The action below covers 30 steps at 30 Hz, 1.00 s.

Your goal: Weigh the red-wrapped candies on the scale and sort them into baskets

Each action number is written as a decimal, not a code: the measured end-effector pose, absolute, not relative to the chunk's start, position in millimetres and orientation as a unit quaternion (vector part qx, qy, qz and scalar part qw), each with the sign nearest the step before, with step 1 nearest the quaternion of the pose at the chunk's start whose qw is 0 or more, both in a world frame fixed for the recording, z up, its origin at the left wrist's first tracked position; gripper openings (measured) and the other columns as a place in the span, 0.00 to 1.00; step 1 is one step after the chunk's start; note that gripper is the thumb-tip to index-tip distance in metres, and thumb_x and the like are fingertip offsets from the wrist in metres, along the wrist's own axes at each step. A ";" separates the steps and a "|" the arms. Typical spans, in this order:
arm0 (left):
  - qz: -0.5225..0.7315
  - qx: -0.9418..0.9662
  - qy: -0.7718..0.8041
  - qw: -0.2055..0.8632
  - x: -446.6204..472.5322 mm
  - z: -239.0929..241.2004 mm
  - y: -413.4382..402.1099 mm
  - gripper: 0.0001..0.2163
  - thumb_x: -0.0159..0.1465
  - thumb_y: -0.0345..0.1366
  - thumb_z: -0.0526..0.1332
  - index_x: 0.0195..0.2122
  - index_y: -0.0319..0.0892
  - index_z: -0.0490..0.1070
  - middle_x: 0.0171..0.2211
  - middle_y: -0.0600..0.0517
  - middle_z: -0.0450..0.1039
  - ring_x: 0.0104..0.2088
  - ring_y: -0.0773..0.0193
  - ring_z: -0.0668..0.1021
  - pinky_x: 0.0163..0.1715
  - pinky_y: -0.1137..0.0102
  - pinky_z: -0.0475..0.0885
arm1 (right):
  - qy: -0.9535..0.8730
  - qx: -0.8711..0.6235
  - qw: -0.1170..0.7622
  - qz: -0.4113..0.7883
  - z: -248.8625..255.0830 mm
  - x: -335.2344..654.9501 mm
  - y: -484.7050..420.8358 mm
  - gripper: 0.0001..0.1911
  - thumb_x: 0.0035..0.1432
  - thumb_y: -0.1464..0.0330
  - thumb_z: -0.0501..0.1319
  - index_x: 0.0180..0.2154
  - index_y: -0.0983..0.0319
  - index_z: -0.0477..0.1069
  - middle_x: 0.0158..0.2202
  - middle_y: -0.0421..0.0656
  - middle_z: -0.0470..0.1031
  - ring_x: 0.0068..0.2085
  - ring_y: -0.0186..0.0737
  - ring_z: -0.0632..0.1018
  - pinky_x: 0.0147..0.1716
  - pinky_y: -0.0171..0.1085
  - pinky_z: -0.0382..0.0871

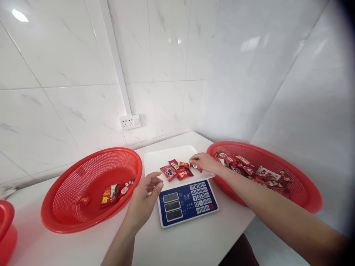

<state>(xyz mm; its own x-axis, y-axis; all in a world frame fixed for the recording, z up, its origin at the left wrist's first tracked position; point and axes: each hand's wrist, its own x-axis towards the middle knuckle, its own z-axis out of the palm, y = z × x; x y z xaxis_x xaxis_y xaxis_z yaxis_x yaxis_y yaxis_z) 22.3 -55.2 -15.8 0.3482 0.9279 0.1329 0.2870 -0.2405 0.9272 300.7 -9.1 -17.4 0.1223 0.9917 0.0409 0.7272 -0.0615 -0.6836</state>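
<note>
Several red snack packets [184, 173] lie in a loose group on the white pan [158, 155] of a digital scale [188, 203]. Over the pan's right side, my right hand [203, 162] pinches a small red packet [196, 167] at the right end of the group. My left hand [146, 197] hovers by the pan's front left corner, its fingers apart and curved, with nothing in it. Blue with white number keys, the scale's front panel has three small displays; their digits are too faint to read surely.
To the left stands a red plastic basket [91, 162] with a few packets [111, 194] in it. Another red basket [277, 155], holding many packets [257, 173], is at the right. Part of a third red basket [5, 218] shows far left. A wall socket [130, 122] sits behind the table [166, 247].
</note>
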 end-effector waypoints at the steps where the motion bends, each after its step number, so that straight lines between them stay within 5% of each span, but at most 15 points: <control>1: 0.369 0.695 0.440 0.432 21.5 -14.9 -55.2 0.16 0.60 0.45 0.55 0.49 0.47 0.64 0.39 0.51 0.72 0.42 0.60 0.74 0.40 0.66 0.68 | -0.624 -0.693 0.284 0.221 -17.9 302.4 -9.6 0.08 0.51 0.67 0.59 0.27 0.62 0.75 0.28 0.42 0.78 0.29 0.40 0.77 0.31 0.35 0.67; 6: 0.383 0.688 0.444 0.428 18.2 -10.1 -54.0 0.16 0.60 0.45 0.55 0.48 0.47 0.64 0.39 0.51 0.72 0.42 0.60 0.74 0.41 0.65 0.68 | -0.625 -0.696 0.289 0.206 -16.9 310.5 -15.8 0.13 0.53 0.69 0.57 0.41 0.61 0.75 0.46 0.45 0.75 0.44 0.45 0.76 0.46 0.41 0.66; 15: 0.382 0.692 0.443 0.424 17.1 -11.2 -54.1 0.16 0.60 0.45 0.56 0.48 0.46 0.65 0.39 0.51 0.72 0.43 0.61 0.74 0.42 0.65 0.68 | -0.651 -0.635 0.322 0.263 -16.7 294.1 -18.1 0.27 0.57 0.66 0.55 0.58 0.59 0.57 0.57 0.45 0.64 0.52 0.41 0.72 0.47 0.38 0.69; 19: 0.385 0.691 0.448 0.417 17.0 -10.3 -53.8 0.17 0.60 0.46 0.56 0.47 0.46 0.65 0.39 0.50 0.72 0.43 0.60 0.74 0.42 0.64 0.69 | -0.654 -0.641 0.325 0.237 -15.1 294.1 -26.2 0.28 0.55 0.66 0.58 0.57 0.57 0.58 0.60 0.44 0.59 0.56 0.46 0.66 0.54 0.46 0.62; 30: 0.490 0.664 0.422 0.377 12.9 -5.3 -52.2 0.15 0.59 0.43 0.57 0.46 0.43 0.66 0.36 0.50 0.73 0.41 0.61 0.75 0.42 0.64 0.70 | -0.622 -0.697 0.357 -0.006 -39.9 332.1 -131.1 0.21 0.58 0.62 0.53 0.53 0.57 0.63 0.56 0.45 0.65 0.57 0.48 0.65 0.55 0.49 0.59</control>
